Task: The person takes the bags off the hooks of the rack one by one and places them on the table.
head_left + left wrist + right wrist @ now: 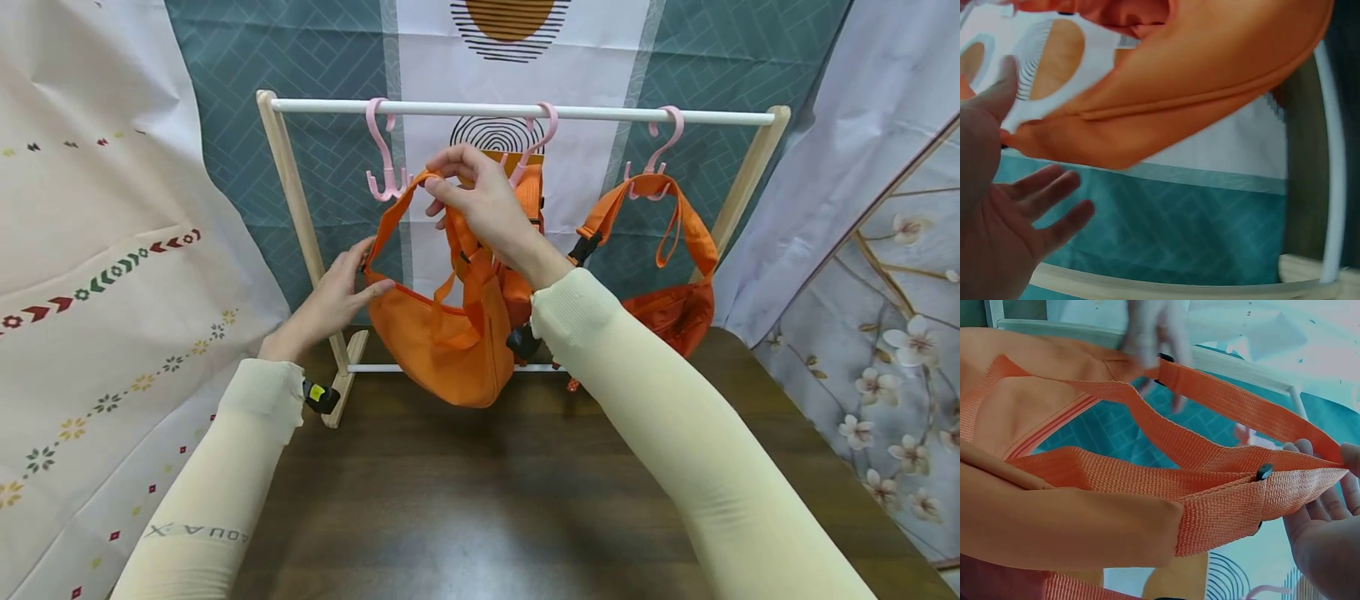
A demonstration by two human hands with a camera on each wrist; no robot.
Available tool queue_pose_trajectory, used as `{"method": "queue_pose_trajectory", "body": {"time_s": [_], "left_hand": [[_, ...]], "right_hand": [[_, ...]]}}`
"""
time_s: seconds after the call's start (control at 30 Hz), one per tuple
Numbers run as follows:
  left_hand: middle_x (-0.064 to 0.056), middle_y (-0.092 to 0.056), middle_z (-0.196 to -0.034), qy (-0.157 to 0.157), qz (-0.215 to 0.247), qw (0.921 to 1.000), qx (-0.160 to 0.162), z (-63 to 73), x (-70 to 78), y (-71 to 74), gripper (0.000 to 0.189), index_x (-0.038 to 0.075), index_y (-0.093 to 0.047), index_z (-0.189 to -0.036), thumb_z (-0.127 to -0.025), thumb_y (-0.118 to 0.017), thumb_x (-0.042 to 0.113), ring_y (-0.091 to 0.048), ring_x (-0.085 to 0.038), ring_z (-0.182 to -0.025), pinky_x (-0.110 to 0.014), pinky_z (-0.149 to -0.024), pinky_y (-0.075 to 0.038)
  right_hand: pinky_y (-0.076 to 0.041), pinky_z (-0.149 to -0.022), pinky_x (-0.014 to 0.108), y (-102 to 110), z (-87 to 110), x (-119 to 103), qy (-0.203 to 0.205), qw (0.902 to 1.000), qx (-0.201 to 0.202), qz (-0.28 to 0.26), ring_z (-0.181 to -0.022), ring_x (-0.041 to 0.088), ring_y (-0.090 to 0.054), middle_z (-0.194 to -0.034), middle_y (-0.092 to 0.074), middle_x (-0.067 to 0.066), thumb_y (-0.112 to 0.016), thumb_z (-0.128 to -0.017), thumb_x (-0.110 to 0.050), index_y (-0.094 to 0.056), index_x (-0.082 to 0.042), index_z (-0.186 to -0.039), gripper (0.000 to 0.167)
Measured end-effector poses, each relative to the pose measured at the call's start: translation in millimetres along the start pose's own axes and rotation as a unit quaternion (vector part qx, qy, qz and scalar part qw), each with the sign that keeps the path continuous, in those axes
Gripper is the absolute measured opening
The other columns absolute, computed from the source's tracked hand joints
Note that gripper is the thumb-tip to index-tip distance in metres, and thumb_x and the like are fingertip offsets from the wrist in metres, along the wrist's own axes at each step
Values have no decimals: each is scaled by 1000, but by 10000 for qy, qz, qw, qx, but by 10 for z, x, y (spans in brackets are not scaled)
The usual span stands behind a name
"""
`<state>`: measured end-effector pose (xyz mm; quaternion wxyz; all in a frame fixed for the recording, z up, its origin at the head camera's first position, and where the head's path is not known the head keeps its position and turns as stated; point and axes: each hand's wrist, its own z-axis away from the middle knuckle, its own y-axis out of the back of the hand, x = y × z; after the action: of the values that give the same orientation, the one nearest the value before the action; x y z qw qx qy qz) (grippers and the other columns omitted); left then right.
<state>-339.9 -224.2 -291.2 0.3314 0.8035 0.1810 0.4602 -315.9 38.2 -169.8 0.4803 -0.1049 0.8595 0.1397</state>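
Note:
An orange shoulder bag (450, 358) hangs in the air by its webbing strap (390, 225). My right hand (491, 204) pinches the top of that strap, seen also in the right wrist view, where the right hand (1329, 519) holds the folded webbing near a black slider (1264, 472). At the bag's left end is my left hand (330, 296), thumb extended. The left wrist view shows the left hand (1016, 219) with its fingers spread beside the orange fabric. Just left of the strap's top is a pink hook hanger (386, 158).
A white rail (465, 108) on wooden posts carries the hangers. Behind my right hand, the middle pink hanger (551, 125) bears another orange bag, partly hidden. A darker orange bag (667, 312) hangs from the right hanger (671, 142). Below is a dark wooden table (480, 500).

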Motion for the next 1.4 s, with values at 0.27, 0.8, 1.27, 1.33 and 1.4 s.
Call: {"method": "queue_pose_trajectory", "body": {"time_s": [0.27,0.8,1.27,1.33,1.4], "left_hand": [[-26,-60,-138,189,792,9966,-108,36,-151,39,66,13,-25,-164,-108,-59,24,-60,-37,-123,-49,-104,-50],[-13,-63,-114,-329,598,9878,1400,190,14,479,54,25,-42,-159,-108,-57,15,-62,-7,-95,-14,-83,-47],[11,-65,-128,-574,558,9758,2033,139,382,696,40,26,-61,-147,-107,-58,19,-59,-9,-108,-14,-88,-47],[9,-66,-129,-622,521,9747,2085,138,463,708,39,26,-62,-146,-107,-58,19,-59,-8,-110,-16,-91,-47],[9,-66,-129,-621,506,9738,2126,142,540,715,38,25,-63,-144,-107,-58,19,-59,-7,-111,-16,-93,-46]], "right_hand": [[-60,-75,42,54,68,-4,89,9999,-68,1,-81,27,-69,-107,-65,10,-61,-105,-7,-57,1,-125,22],[-58,-73,32,298,377,244,-130,9996,-223,-70,-87,39,-65,-116,-67,21,-59,-105,-4,-56,0,-125,20],[-59,-86,50,200,730,652,-361,9909,-858,972,-93,32,-68,-113,-65,16,-60,-105,-6,-52,0,-134,31],[-57,-90,51,163,782,711,-443,9880,-905,1168,-96,32,-68,-114,-64,15,-61,-105,-6,-53,-3,-137,33],[-56,-92,48,128,828,783,-511,9841,-943,1417,-99,30,-68,-115,-64,13,-61,-105,-6,-54,-5,-140,35]]}}
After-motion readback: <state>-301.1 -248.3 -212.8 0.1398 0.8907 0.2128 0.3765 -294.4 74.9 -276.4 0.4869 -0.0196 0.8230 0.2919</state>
